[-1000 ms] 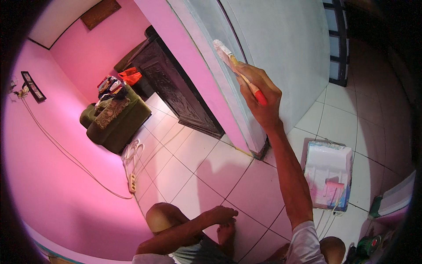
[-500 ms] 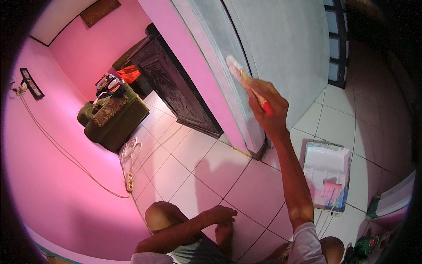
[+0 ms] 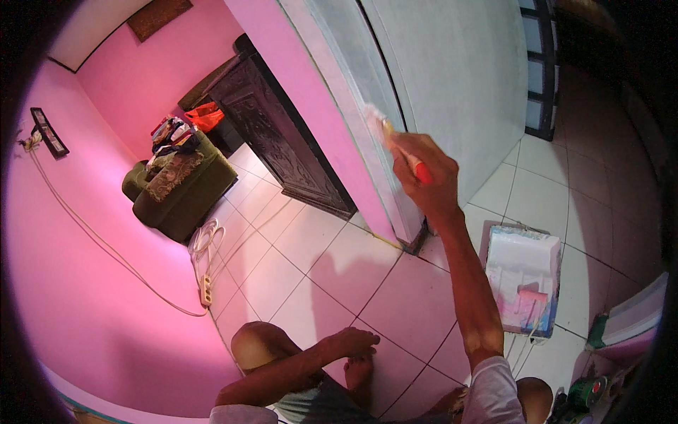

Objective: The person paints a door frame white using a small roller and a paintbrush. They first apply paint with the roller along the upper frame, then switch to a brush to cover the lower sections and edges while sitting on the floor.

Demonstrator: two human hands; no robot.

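A paintbrush with a red-ended handle is gripped in my right hand. Its whitish bristles, slightly blurred, are at the pale grey-white door frame, beside the edge of the pink wall. The fingers of my right hand are closed round the handle. My left forearm crosses my bent knee, and my left hand hangs loosely beyond it, above my foot, with nothing seen in it. The fingers look relaxed and are partly bunched together in view.
On the tiled floor to the right lies a paint tray with a small pink roller. A dark carved wooden panel stands beyond the doorway. Further left are a green armchair piled with clothes and an extension cord.
My right hand has moved slightly down the door frame with the paintbrush. My left hand stays by my knee.
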